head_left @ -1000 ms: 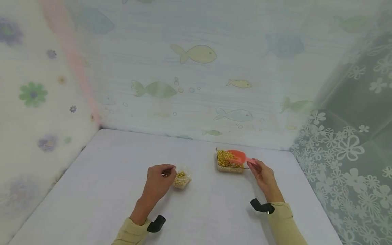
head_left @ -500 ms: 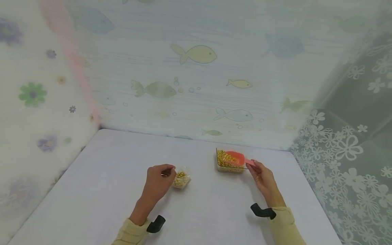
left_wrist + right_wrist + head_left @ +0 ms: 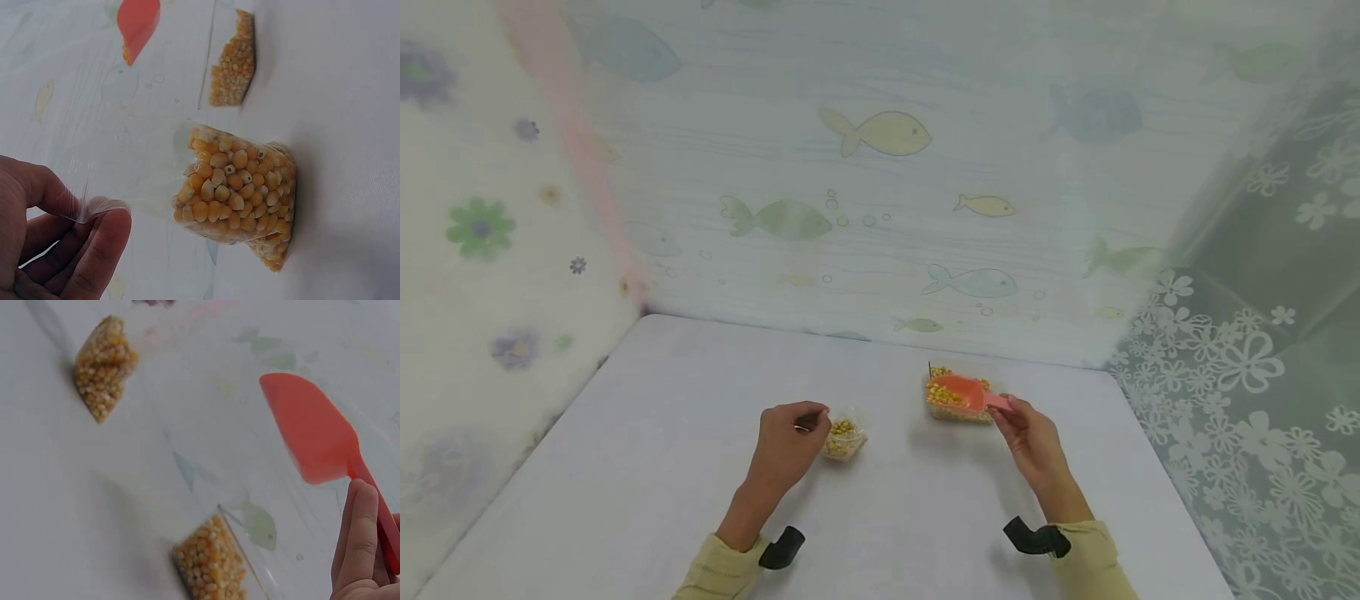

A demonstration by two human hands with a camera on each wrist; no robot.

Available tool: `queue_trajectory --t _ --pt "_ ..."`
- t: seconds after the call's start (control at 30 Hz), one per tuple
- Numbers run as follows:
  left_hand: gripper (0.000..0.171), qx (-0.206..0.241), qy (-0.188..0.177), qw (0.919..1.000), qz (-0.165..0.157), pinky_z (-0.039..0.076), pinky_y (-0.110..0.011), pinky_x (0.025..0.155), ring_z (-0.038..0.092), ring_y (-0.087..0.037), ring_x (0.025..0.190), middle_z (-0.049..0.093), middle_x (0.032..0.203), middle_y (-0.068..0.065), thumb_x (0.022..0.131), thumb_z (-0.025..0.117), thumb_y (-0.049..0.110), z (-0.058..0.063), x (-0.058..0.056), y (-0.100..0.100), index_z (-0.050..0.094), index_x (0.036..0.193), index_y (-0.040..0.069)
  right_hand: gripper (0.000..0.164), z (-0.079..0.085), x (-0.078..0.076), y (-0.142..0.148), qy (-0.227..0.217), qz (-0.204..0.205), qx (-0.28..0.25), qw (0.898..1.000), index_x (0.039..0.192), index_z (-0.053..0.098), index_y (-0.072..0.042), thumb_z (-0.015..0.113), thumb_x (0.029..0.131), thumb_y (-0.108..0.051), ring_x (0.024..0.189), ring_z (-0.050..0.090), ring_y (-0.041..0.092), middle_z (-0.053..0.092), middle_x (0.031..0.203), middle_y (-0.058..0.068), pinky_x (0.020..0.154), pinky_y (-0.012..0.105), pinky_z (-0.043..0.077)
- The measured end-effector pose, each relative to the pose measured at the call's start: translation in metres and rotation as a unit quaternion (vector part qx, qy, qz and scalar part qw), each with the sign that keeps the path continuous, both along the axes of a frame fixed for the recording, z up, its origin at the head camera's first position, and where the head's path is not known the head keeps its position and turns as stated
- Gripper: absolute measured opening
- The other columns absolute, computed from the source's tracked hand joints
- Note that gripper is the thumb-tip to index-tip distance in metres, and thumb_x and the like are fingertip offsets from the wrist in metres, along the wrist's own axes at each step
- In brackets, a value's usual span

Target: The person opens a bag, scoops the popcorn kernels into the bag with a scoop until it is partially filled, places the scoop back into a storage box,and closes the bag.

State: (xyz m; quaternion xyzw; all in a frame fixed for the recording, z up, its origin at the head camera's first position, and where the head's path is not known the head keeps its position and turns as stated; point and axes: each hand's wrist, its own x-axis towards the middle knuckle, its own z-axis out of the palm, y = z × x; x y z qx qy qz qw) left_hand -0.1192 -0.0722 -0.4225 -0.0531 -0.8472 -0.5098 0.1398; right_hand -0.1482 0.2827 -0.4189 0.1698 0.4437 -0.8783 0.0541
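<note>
A clear plastic bag [image 3: 234, 194] partly filled with corn kernels stands on the table. Its top edge is pinched between the thumb and fingers of my left hand [image 3: 793, 442]. My right hand [image 3: 1033, 442] grips the handle of a red scoop [image 3: 964, 392], which carries kernels and is held above a clear rectangular container [image 3: 958, 416] of corn. In the right wrist view the scoop [image 3: 312, 428] shows from its underside, apart from the container [image 3: 212, 559]. The scoop hides much of the container's top in the head view.
A white-covered table [image 3: 700, 367] lies under everything. Behind it hangs a fish-patterned curtain [image 3: 880, 208]. Flower-patterned sheets close off the left [image 3: 482, 350] and right [image 3: 1247, 400] sides. A black wrist mount [image 3: 1036, 537] sits at the right cuff.
My right hand has drawn the scoop, loaded with kernels, up out of the corn and slightly left toward the bag. My left hand keeps its pinch on the bag in place.
</note>
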Motion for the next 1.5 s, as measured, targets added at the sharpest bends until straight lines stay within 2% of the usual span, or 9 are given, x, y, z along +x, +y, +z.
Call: queue_trajectory --t 0.5,0.83,0.9,1.07,1.17,1.27,1.5 --pt "0.013 -0.004 0.017 0.9998 -0.003 0.056 -0.022 0.064 0.067 -0.013 0.075 0.074 0.083 -0.005 0.089 0.068 0.0 0.0 -0.001 -0.001 0.078 0.096 0.001 0.019 -0.005 0.012 -0.05 0.034 0.049 0.032 0.998 0.101 0.068 -0.009 0.05 0.107 -0.012 0.089 0.074 0.014 0.075 0.097 0.006 0.087 0.022 0.057" --pt "0.013 -0.003 -0.007 1.0 -0.001 0.056 -0.022 0.067 0.066 -0.014 0.077 0.074 0.085 -0.005 0.091 0.067 0.003 0.004 0.001 0.0 0.078 0.097 0.002 0.022 -0.011 0.01 -0.082 0.042 0.086 0.053 0.994 0.099 0.075 -0.01 0.054 0.105 -0.012 0.088 0.074 0.015 0.076 0.097 0.006 0.084 0.023 0.058" --pt "0.013 -0.003 -0.009 1.0 -0.002 0.056 -0.022 0.067 0.066 -0.014 0.078 0.074 0.085 -0.005 0.091 0.067 0.004 0.005 0.001 0.0 0.078 0.098 0.002 0.021 -0.011 0.009 -0.087 0.045 0.083 0.063 0.994 0.1 0.075 -0.009 0.055 0.104 -0.012 0.088 0.074 0.015 0.076 0.097 0.007 0.084 0.024 0.058" --pt "0.013 -0.004 -0.009 0.9999 -0.005 0.056 -0.022 0.067 0.066 -0.014 0.077 0.074 0.086 -0.005 0.092 0.067 0.004 0.006 0.0 0.0 0.078 0.097 0.002 0.023 -0.007 0.008 -0.096 0.055 0.066 0.101 0.991 0.111 0.072 0.003 0.057 0.104 -0.013 0.088 0.074 0.016 0.075 0.097 0.008 0.084 0.026 0.059" --pt "0.013 -0.004 -0.011 0.9999 -0.008 0.056 -0.022 0.067 0.066 -0.013 0.077 0.074 0.086 -0.005 0.092 0.066 0.004 0.006 -0.001 0.0 0.078 0.097 0.003 0.028 -0.002 0.008 -0.1 0.067 0.062 0.138 0.986 0.117 0.068 0.01 0.058 0.103 -0.013 0.088 0.074 0.015 0.074 0.097 0.008 0.084 0.026 0.059" --pt "0.013 -0.002 -0.014 0.9998 -0.012 0.056 -0.022 0.067 0.066 -0.014 0.078 0.074 0.086 -0.005 0.092 0.066 0.004 0.005 -0.002 0.001 0.078 0.097 0.002 0.031 0.003 0.008 -0.102 0.086 0.058 0.186 0.977 0.119 0.065 0.012 0.059 0.103 -0.013 0.087 0.075 0.015 0.073 0.1 0.011 0.082 0.027 0.059" --pt "0.013 -0.001 -0.017 0.9998 -0.014 0.056 -0.021 0.066 0.066 -0.014 0.077 0.073 0.085 -0.005 0.092 0.067 0.005 0.006 -0.003 0.002 0.078 0.097 0.001 0.029 0.014 0.011 -0.108 0.154 0.057 0.276 0.947 0.118 0.068 0.012 0.065 0.1 -0.011 0.087 0.076 0.018 0.074 0.107 0.02 0.079 0.03 0.06"
